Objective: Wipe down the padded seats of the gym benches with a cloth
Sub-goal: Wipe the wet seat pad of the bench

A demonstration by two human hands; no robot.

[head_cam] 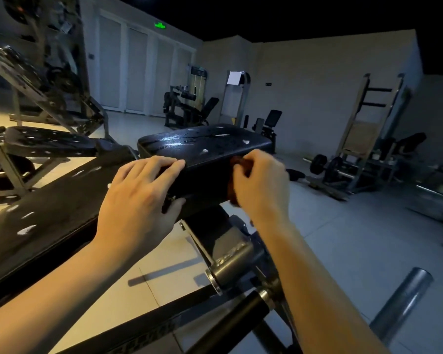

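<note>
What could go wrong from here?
1. The seat pad has torn white patches on top; the cloth, bunched in the right hand at the pad's side, could snag them.
2. The left hand grips the pad's corner, thumb underneath, near the metal frame: possible pinch if the pad shifts.

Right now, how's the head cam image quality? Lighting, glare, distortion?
Head view: dim room, warm cast at left, bluish at right; specular glare on top of the seat pad; the cloth in the right hand is dark and slightly blurred; wide-angle bowing near the edges; far machines soft.
</note>
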